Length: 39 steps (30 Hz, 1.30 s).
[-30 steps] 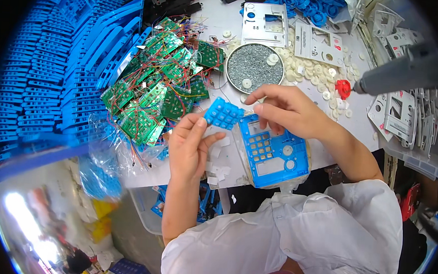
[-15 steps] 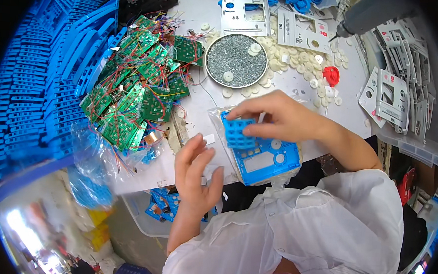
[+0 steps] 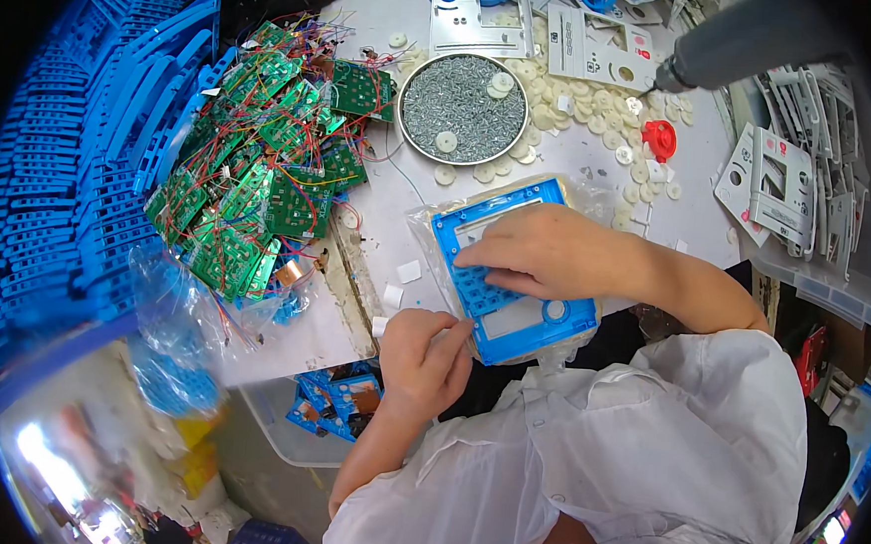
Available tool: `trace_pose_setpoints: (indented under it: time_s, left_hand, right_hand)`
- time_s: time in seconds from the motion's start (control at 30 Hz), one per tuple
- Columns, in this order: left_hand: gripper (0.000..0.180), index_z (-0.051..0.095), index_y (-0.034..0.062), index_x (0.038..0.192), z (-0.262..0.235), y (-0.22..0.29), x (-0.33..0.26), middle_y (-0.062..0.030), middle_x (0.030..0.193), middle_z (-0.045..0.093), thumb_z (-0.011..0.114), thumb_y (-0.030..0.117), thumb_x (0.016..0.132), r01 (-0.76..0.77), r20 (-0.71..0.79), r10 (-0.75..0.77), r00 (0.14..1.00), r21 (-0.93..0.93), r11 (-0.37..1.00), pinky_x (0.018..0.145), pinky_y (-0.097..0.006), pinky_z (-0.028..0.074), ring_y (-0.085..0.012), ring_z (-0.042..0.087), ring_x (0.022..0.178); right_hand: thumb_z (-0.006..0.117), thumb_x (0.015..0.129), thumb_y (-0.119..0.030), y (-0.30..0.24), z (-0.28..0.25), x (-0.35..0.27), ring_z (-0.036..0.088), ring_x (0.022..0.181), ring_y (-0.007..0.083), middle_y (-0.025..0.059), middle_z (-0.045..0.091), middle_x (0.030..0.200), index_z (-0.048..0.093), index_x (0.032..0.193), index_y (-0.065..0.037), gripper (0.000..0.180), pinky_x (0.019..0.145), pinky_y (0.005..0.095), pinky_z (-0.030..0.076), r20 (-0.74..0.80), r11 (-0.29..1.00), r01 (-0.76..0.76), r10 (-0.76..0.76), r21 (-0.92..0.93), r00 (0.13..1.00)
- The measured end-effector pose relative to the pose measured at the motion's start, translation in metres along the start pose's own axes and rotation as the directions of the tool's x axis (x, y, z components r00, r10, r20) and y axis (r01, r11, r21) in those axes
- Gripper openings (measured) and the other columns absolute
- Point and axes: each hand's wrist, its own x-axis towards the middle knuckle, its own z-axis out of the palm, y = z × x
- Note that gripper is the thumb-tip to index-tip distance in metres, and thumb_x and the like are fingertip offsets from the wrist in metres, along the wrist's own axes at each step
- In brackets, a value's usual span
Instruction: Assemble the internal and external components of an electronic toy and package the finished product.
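Note:
A blue plastic housing (image 3: 511, 347) with cut-out windows lies on a clear plastic bag at the table's near edge. A blue button grid (image 3: 484, 293) sits inside its left middle part. Over the housing, my right hand (image 3: 549, 249) is closed with bent fingertips on the grid, covering part of both. My left hand (image 3: 424, 363) is closed too, thumb and forefinger pinching at the housing's near left edge.
Green circuit boards (image 3: 295, 204) with tangled wires are heaped left, beside stacked blue parts (image 3: 58, 169). A round tin of screws (image 3: 463, 109) stands behind the housing, near white discs (image 3: 596, 122). A screwdriver (image 3: 748, 47) hangs at upper right; printed panels (image 3: 785, 189) stack below it.
My right hand has lowered the blue button grid from above into the housing. My left hand has moved right and closed at the housing's edge; its fingers were spread before.

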Motion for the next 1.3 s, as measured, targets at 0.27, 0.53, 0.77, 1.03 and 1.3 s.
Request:
trace_pose_setpoints:
  time_s: [0.27, 0.53, 0.77, 1.03, 1.3]
  left_hand:
    - [0.04, 0.073, 0.0047, 0.107, 0.003, -0.003, 0.009, -0.0096, 0.097, 0.063, 0.075, -0.004, 0.068, -0.068, 0.044, 0.067, 0.997, 0.044, 0.997, 0.071, -0.043, 0.047, -0.0305, 0.061, 0.082]
    - [0.04, 0.073, 0.0062, 0.106, 0.001, -0.008, 0.013, -0.0087, 0.1, 0.063, 0.078, 0.001, 0.067, -0.13, 0.091, 0.123, 0.988, 0.082, 0.988, 0.075, -0.045, 0.048, -0.0297, 0.059, 0.084]
    - [0.041, 0.073, 0.0084, 0.107, -0.001, -0.009, 0.014, -0.0071, 0.102, 0.064, 0.079, 0.005, 0.067, -0.139, 0.128, 0.127, 0.984, 0.092, 0.986, 0.085, -0.047, 0.048, -0.0285, 0.06, 0.089]
    - [0.04, 0.076, 0.0094, 0.109, -0.003, -0.014, 0.013, -0.0067, 0.106, 0.066, 0.08, 0.012, 0.069, -0.153, 0.167, 0.132, 0.977, 0.12, 0.981, 0.092, -0.048, 0.049, -0.0263, 0.062, 0.092]
    - [0.037, 0.074, 0.0099, 0.106, -0.014, -0.009, 0.016, -0.0086, 0.104, 0.065, 0.077, 0.005, 0.069, -0.138, 0.128, 0.127, 0.984, 0.08, 0.987, 0.084, -0.046, 0.05, -0.0291, 0.062, 0.088]
  right_hand:
    - [0.077, 0.087, -0.017, -0.004, 0.001, -0.003, 0.069, 0.09, 0.0303, 0.0086, 0.068, 0.096, 0.064, 0.126, -0.011, 0.041, 0.076, 0.0416, 0.057, 0.01, 0.998, -0.029, 0.029, -0.064, 1.0]
    - [0.081, 0.078, -0.018, -0.027, -0.013, -0.03, 0.061, 0.11, 0.0293, 0.0057, 0.064, 0.121, 0.07, 0.112, -0.01, 0.037, 0.086, 0.0397, 0.056, -0.124, 0.98, -0.034, 0.01, -0.195, 0.992]
    - [0.083, 0.072, -0.021, -0.04, 0.005, -0.062, 0.053, 0.122, 0.034, 0.0078, 0.062, 0.13, 0.074, 0.112, -0.01, 0.043, 0.1, 0.0481, 0.048, -0.085, 0.96, -0.049, 0.026, -0.275, 0.996]
    - [0.085, 0.07, -0.021, -0.046, 0.012, -0.067, 0.051, 0.119, 0.035, 0.009, 0.06, 0.13, 0.073, 0.115, -0.009, 0.048, 0.1, 0.0463, 0.047, -0.113, 0.966, -0.124, 0.101, -0.225, 0.988]
    - [0.083, 0.073, -0.017, -0.056, 0.007, -0.061, 0.051, 0.117, 0.0373, 0.0102, 0.06, 0.126, 0.071, 0.119, -0.009, 0.048, 0.097, 0.0473, 0.048, -0.066, 0.971, -0.13, 0.119, -0.201, 0.991]
